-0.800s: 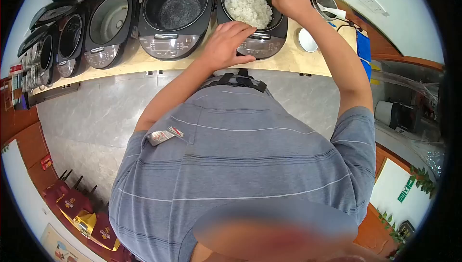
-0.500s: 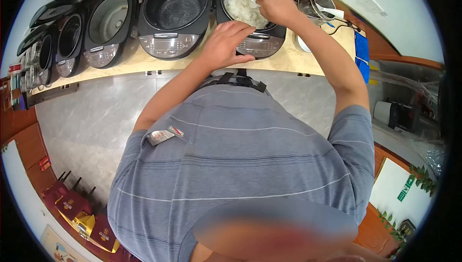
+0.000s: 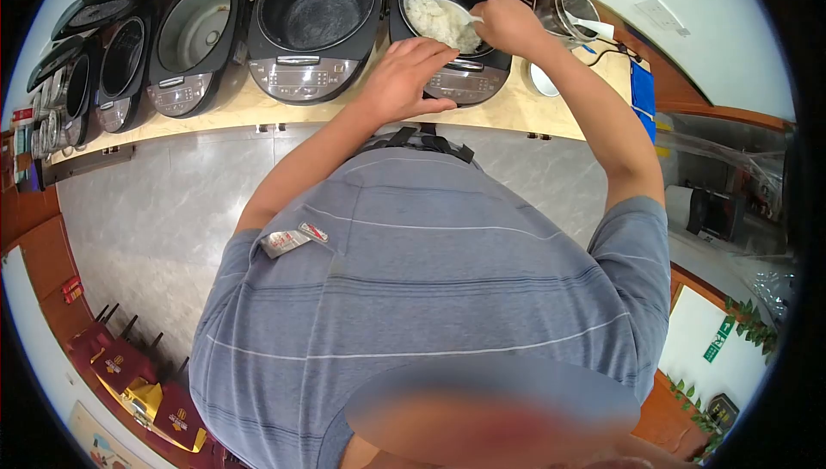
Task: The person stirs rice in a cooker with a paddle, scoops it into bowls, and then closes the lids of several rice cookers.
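White rice point(image 3: 434, 17) lies in the dark pot of the rightmost rice cooker point(image 3: 469, 83), whose lid is raised. My right hand point(image 3: 509, 23) is closed around the handle of a white paddle point(image 3: 469, 18) at the right side of that pot. The paddle's head is in the rice and partly hidden. At the cooker's front left edge rests my left hand point(image 3: 406, 80), fingers spread over the rim and part of the control panel, thumb pointing right. Left of it stands another open cooker point(image 3: 303, 80) with an empty dark pot.
Several more open cookers point(image 3: 181, 95) line the left of the counter point(image 3: 344, 116). On its right stand a clear container point(image 3: 551, 13) with a white-handled utensil, a small white round item point(image 3: 543, 80) and blue packets point(image 3: 643, 90). Maroon chairs point(image 3: 125, 366) are at the lower left.
My right hand has moved slightly right and down with the paddle, and more of the pot's interior shows behind the rice. My left hand stays at nearly the same place.
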A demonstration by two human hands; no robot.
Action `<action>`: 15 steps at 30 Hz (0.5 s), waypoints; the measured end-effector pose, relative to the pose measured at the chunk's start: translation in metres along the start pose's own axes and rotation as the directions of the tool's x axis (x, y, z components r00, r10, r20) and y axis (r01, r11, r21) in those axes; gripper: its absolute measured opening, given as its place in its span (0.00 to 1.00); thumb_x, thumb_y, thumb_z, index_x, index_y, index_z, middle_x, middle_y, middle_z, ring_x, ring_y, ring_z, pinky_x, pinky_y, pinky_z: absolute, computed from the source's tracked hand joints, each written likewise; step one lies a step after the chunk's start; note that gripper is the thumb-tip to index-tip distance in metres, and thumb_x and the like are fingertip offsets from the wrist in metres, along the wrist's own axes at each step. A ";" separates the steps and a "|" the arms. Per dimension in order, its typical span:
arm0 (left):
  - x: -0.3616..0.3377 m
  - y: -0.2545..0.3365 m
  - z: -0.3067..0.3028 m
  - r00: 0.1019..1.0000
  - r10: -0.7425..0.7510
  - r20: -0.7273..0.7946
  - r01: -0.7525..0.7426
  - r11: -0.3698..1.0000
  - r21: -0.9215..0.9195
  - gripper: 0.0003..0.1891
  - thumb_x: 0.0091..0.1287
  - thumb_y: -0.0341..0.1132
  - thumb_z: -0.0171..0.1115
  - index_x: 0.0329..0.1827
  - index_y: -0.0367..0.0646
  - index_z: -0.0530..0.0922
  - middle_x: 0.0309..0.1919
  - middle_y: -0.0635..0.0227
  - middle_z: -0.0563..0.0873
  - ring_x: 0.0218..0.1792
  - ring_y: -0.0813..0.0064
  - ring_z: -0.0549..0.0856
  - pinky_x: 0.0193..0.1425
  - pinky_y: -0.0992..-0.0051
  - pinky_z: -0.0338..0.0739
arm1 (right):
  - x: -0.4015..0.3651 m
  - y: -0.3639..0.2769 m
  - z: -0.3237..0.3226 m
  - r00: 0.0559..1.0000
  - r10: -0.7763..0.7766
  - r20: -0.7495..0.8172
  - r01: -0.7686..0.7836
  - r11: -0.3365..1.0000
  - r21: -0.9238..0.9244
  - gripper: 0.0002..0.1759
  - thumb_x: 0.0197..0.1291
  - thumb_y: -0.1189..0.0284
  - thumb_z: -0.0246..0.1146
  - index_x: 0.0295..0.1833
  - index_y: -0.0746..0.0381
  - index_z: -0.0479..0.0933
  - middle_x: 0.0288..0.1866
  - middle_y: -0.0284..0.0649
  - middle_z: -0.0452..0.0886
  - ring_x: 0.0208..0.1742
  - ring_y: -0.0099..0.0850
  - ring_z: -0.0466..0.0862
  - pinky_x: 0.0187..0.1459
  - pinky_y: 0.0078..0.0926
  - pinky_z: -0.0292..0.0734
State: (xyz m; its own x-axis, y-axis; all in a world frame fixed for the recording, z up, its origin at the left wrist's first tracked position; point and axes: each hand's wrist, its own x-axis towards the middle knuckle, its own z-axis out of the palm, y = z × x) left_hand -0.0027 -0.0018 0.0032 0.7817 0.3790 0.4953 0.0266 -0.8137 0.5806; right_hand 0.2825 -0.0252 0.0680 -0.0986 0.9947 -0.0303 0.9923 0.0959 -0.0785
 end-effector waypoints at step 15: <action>0.001 -0.001 0.001 1.000 -0.003 0.008 0.003 1.000 0.008 0.44 0.57 0.51 0.87 0.77 0.45 0.83 0.72 0.59 0.86 0.75 0.52 0.80 0.80 0.51 0.72 | -0.013 -0.022 -0.050 0.957 -0.169 0.236 0.161 0.985 0.054 0.18 0.64 0.67 0.73 0.59 0.58 0.94 0.47 0.53 0.95 0.53 0.52 0.93 0.58 0.52 0.89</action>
State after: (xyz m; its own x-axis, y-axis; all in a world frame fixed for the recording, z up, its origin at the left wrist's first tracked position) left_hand -0.0009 -0.0015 0.0027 0.7866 0.3777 0.4884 0.0337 -0.8162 0.5768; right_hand 0.2653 -0.0380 0.1195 -0.2802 0.9267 -0.2506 0.9579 0.2527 -0.1365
